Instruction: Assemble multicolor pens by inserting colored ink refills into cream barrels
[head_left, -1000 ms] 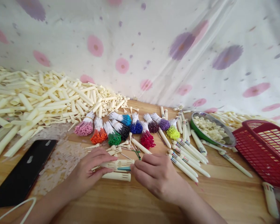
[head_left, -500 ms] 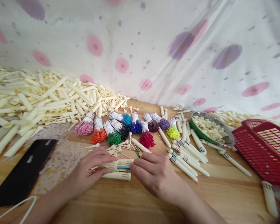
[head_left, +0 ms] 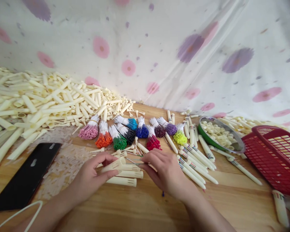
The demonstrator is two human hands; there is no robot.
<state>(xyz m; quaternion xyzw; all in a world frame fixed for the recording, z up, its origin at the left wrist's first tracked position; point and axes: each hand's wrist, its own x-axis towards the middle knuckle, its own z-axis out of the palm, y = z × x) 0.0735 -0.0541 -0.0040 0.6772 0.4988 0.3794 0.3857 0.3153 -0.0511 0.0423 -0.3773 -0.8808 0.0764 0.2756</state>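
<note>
My left hand (head_left: 95, 172) is closed around a cream slotted pen barrel (head_left: 114, 164), its open end tilted up to the right. My right hand (head_left: 163, 170) pinches thin pen refills (head_left: 135, 161) just right of that barrel, apart from it. A dark blue tip (head_left: 162, 194) pokes out below the right palm. Under and beside my left fingers, more slotted barrels (head_left: 125, 182) lie side by side on the table. Behind both hands are tied bundles of white refills with coloured ends, among them green (head_left: 118, 141), red (head_left: 153, 142) and orange (head_left: 103, 138).
A large heap of cream barrels (head_left: 45, 96) fills the left back. A black phone (head_left: 24, 178) lies left, with a white cable (head_left: 35, 214) in front. Filled pens (head_left: 195, 161) lie right, near a green-sided metal bowl (head_left: 203, 135) of small cream parts and a red basket (head_left: 263, 161).
My right hand has drawn slightly back from the barrel, and the blue piece in its slots no longer shows. My left hand has tilted the barrel's open end upward.
</note>
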